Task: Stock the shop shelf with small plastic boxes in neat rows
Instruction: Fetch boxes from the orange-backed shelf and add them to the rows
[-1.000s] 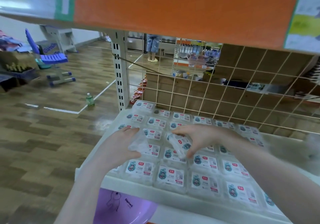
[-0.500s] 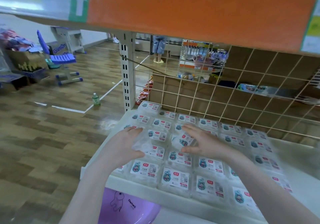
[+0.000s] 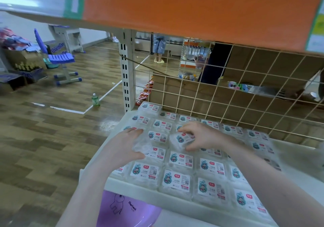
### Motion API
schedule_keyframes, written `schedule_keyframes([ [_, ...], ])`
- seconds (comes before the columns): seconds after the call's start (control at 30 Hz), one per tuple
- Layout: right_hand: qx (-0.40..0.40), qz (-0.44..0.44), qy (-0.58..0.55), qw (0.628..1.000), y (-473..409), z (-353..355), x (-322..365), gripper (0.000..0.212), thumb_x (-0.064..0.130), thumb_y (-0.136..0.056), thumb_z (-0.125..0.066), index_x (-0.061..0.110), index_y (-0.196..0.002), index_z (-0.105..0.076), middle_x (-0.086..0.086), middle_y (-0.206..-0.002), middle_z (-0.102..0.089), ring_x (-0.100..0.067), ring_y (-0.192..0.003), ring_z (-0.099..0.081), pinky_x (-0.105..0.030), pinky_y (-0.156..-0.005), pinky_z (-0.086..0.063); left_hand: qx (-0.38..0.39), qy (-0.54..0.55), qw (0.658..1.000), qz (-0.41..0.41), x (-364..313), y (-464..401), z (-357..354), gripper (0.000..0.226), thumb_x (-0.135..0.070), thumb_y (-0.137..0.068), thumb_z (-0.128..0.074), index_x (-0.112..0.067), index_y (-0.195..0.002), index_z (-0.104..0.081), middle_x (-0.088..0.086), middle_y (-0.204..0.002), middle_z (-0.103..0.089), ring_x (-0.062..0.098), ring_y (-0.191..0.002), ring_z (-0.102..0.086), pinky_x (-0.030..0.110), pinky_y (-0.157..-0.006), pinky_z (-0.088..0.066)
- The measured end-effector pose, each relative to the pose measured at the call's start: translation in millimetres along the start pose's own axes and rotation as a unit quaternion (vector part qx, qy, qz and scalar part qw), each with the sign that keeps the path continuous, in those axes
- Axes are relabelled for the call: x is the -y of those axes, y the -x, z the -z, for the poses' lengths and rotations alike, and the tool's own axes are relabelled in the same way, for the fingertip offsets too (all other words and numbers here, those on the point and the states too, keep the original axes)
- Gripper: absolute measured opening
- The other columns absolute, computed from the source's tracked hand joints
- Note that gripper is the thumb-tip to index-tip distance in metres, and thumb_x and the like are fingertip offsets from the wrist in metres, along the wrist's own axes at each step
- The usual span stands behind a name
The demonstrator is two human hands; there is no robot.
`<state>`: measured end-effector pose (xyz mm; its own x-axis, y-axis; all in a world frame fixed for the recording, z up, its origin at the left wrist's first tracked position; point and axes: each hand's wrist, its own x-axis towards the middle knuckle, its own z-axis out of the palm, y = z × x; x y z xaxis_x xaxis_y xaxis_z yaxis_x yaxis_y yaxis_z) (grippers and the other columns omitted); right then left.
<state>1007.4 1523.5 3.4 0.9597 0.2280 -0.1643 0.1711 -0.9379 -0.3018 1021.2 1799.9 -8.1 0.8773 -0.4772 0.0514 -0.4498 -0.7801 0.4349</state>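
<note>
Several small clear plastic boxes with white labels [image 3: 176, 180] lie in rows on the white shelf [image 3: 135, 187]. My left hand [image 3: 122, 146] grips a clear box [image 3: 140, 143] at the shelf's left side, thumb below it and fingers over its far edge. My right hand [image 3: 201, 136] holds another labelled box [image 3: 180, 139] between thumb and fingers, just above the third row from the front. That box sits slightly tilted on top of the boxes beneath it.
A wire grid back panel [image 3: 236, 95] closes the shelf's rear, and an orange-fronted upper shelf [image 3: 192, 7] hangs overhead. A purple plastic tub [image 3: 126, 211] sits below the front edge. On the wooden floor left stand a green bottle [image 3: 95, 100], a blue chair [image 3: 59, 58] and cartons.
My right hand has carried its box from tilted upright down toward the row, turning it label-up. My left hand has kept its grip on the clear box at the left.
</note>
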Motion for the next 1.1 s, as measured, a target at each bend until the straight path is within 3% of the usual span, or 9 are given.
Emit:
schedule_keyframes([
  [0.1,-0.048,-0.043,-0.029,0.997,-7,-2,1,0.067,0.037,-0.071,-0.072,0.027,-0.133,-0.047,0.012,-0.126,-0.047,-0.004,-0.103,-0.048,-0.019,-0.079,-0.041,0.003,-0.003,1.0,0.0,1,-2,2,0.084,-0.04,-0.072,-0.075,-0.026,-0.144,-0.035,-0.006,-0.148,-0.035,0.012,-0.132,-0.037,0.021,-0.096,-0.033],
  [0.23,-0.138,-0.091,-0.058,0.984,-27,0,8,0.061,0.035,-0.071,-0.074,0.022,-0.127,-0.052,0.01,-0.114,-0.049,-0.008,-0.086,-0.057,-0.013,-0.058,-0.041,0.007,-0.002,1.0,-0.004,2,-4,3,0.084,-0.04,-0.072,-0.076,-0.026,-0.144,-0.034,-0.006,-0.148,-0.035,0.012,-0.132,-0.036,0.021,-0.096,-0.033],
  [0.4,-0.191,-0.149,-0.022,0.97,-63,3,15,0.059,0.035,-0.072,-0.07,0.015,-0.125,-0.053,0.001,-0.117,-0.051,-0.011,-0.087,-0.049,-0.022,-0.061,-0.041,0.01,-0.012,1.0,-0.015,3,-5,7,0.081,-0.039,-0.074,-0.073,-0.025,-0.144,-0.034,-0.006,-0.141,-0.041,0.013,-0.124,-0.043,0.02,-0.087,-0.035],
  [0.6,-0.167,-0.19,-0.029,0.967,-93,-2,21,0.048,0.031,-0.072,-0.069,0.012,-0.114,-0.056,-0.006,-0.123,-0.046,-0.013,-0.09,-0.049,-0.023,-0.053,-0.041,0.011,-0.024,1.0,-0.015,10,-4,16,0.081,-0.042,-0.073,-0.071,-0.026,-0.143,-0.035,-0.008,-0.139,-0.042,0.015,-0.118,-0.048,0.029,-0.088,-0.046],
  [0.87,-0.161,-0.199,-0.045,0.966,-113,-6,26,0.024,0.026,-0.069,-0.067,0.012,-0.088,-0.062,-0.001,-0.096,-0.054,-0.014,-0.078,-0.057,-0.033,-0.066,-0.056,0.01,-0.028,0.999,-0.011,24,-6,22,0.077,-0.04,-0.074,-0.069,-0.029,-0.142,-0.036,-0.009,-0.133,-0.044,0.015,-0.113,-0.05,0.03,-0.085,-0.047],
  [1.0,-0.169,-0.193,-0.046,0.966,-118,-7,26,0.028,0.027,-0.069,-0.067,0.011,-0.092,-0.063,-0.001,-0.098,-0.058,-0.016,-0.078,-0.059,-0.031,-0.067,-0.053,0.01,-0.027,1.0,-0.01,29,-7,23,0.076,-0.042,-0.074,-0.069,-0.031,-0.142,-0.035,-0.011,-0.134,-0.043,0.015,-0.112,-0.051,0.027,-0.081,-0.046],
  [1.1,-0.177,-0.179,-0.046,0.967,-121,-8,22,0.045,0.031,-0.074,-0.069,0.013,-0.115,-0.059,-0.003,-0.115,-0.054,-0.016,-0.086,-0.052,-0.029,-0.071,-0.047,0.013,-0.027,0.999,-0.015,31,-8,23,0.076,-0.043,-0.074,-0.069,-0.031,-0.142,-0.035,-0.01,-0.134,-0.043,0.016,-0.114,-0.051,0.027,-0.084,-0.046],
])
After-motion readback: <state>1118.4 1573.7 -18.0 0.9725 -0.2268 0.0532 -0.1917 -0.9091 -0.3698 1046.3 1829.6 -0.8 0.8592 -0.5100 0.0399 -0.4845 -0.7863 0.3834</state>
